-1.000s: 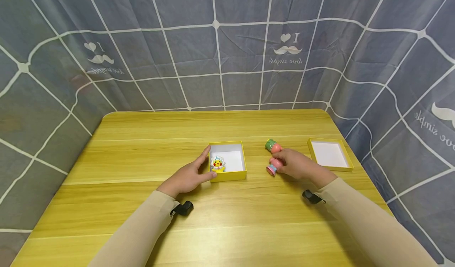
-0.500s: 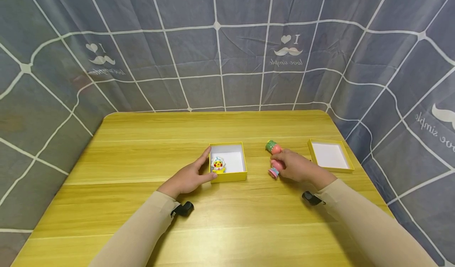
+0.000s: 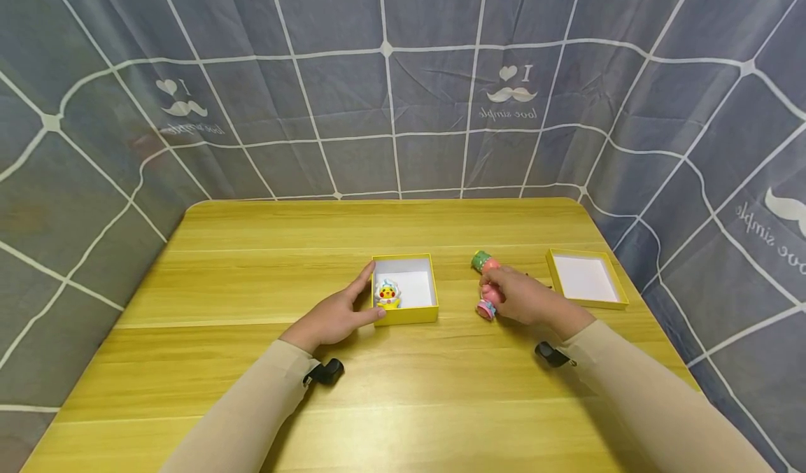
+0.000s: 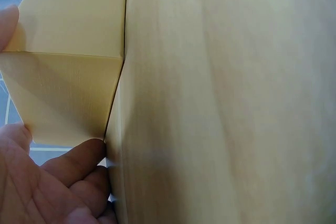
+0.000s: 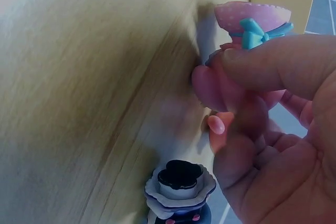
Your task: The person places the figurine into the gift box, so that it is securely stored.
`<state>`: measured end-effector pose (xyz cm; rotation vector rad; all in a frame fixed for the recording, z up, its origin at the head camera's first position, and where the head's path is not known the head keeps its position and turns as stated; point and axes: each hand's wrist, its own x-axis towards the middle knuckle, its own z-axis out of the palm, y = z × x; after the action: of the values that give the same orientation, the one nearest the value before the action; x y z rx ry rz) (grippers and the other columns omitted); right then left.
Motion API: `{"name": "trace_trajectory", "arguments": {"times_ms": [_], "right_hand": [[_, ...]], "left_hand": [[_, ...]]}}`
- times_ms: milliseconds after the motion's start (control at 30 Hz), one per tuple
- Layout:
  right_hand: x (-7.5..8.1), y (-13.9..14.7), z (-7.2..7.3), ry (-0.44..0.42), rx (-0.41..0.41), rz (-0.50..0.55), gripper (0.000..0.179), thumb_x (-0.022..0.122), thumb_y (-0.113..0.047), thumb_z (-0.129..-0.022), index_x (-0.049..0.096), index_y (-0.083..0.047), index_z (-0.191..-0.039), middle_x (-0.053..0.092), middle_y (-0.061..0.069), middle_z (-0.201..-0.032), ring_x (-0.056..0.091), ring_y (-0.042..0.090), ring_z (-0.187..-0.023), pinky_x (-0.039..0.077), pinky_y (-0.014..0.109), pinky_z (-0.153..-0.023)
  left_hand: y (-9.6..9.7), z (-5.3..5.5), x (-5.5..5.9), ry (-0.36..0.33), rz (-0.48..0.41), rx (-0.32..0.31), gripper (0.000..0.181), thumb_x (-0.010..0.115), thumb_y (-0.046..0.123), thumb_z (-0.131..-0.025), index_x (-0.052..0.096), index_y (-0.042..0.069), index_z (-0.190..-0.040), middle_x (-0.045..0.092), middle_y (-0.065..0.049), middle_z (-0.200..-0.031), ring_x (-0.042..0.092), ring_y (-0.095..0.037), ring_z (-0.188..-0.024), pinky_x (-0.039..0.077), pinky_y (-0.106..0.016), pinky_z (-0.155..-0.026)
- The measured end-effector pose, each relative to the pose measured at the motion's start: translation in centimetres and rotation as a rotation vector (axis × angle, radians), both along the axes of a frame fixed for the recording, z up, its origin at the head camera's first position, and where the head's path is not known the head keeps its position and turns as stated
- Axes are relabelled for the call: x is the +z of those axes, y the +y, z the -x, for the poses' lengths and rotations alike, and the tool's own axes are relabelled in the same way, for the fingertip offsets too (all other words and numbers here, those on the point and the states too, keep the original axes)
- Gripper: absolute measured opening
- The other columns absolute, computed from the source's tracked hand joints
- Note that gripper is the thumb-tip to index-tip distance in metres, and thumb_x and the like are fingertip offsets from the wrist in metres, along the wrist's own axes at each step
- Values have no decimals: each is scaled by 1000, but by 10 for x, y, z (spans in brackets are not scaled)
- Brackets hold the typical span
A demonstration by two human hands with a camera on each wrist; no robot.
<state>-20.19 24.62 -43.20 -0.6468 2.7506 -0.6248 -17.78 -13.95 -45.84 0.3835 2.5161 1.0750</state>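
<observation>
My left hand (image 3: 334,315) holds the near left corner of an open yellow box (image 3: 409,315), thumb on the front wall and fingers along the left side. Inside, a Pikachu figurine (image 3: 387,294) with a white frill sits at the left. My right hand (image 3: 525,294) pinches a pink figurine (image 5: 210,88) between thumb and fingers; a pink brim with a blue bow (image 5: 253,34) sticks out. Just beyond it lies a coral and green figurine (image 3: 481,260), partly behind the fingers. A black and white figurine (image 5: 178,184) shows below the hand in the right wrist view.
The yellow lid (image 3: 584,277) lies inner side up at the right of the wooden table (image 3: 403,389), past the right hand. Grey curtains (image 3: 340,95) with white lines hang behind the table and along both sides.
The pink figurine has turned a little in my right fingers, its brim swinging toward me. Small dark bits now show behind that hand. My left hand keeps its place on the box.
</observation>
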Motion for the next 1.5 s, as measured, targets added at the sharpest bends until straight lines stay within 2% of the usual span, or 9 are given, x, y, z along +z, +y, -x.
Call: {"name": "trace_trajectory", "arguments": {"times_ms": [333,467,633,900,1067,1167,1333,1500], "right_hand": [[1,3,0,-30,14,87,21,71,-2,-91,59,-10,-107,60,7,-101,54,16,-83,45,26,-70],[2,4,1,-57,5,121,10,68,-16,-100,59,-12,-103,61,4,-96,54,16,-82,45,30,-72],[3,1,-1,-80,-60,119,21,67,-31,-105,57,-14,-99,52,1,-82,47,14,-70,38,28,-63],[5,0,-2,-51,-98,114,14,67,-20,-103,57,-13,-96,48,0,-74,43,14,-64,34,27,-58],[5,0,-2,-61,-99,142,9,65,-15,-103,58,-13,-97,55,2,-79,43,14,-64,35,27,-58],[5,0,-1,-74,-106,174,6,64,-15,-103,59,-11,-105,60,5,-88,46,15,-66,38,28,-58],[5,-2,-1,-50,-103,210,20,64,-14,-103,64,-6,-121,65,11,-105,51,17,-74,44,31,-66],[7,-4,0,-16,-96,216,27,66,-12,-101,67,-1,-126,65,13,-107,53,18,-81,46,30,-70]], "left_hand": [[0,0,-1,3,-10,-11,100,65,70,-94,-3,53,-165,16,-2,-177,26,-37,-161,28,-60,-127],[0,0,0,8,-2,-12,100,65,70,-94,-2,52,-166,16,-2,-177,27,-38,-160,28,-60,-127],[-1,0,-1,6,3,-8,100,65,71,-94,-3,53,-165,16,-3,-177,27,-39,-160,28,-61,-127],[-1,0,0,11,12,-5,99,65,71,-93,-2,55,-165,19,-3,-177,29,-39,-159,29,-61,-126],[-1,0,0,7,12,-4,99,65,71,-93,-3,56,-164,18,-3,-177,28,-39,-160,28,-61,-127],[-1,0,0,8,14,-3,99,65,71,-93,-2,56,-164,18,-3,-177,29,-39,-159,28,-61,-127],[0,0,0,4,12,-2,99,65,70,-93,-2,56,-164,19,-3,-177,29,-39,-160,28,-61,-127],[-1,0,0,4,10,-2,99,66,70,-93,-2,55,-165,19,-4,-177,28,-39,-160,28,-61,-127]]}}
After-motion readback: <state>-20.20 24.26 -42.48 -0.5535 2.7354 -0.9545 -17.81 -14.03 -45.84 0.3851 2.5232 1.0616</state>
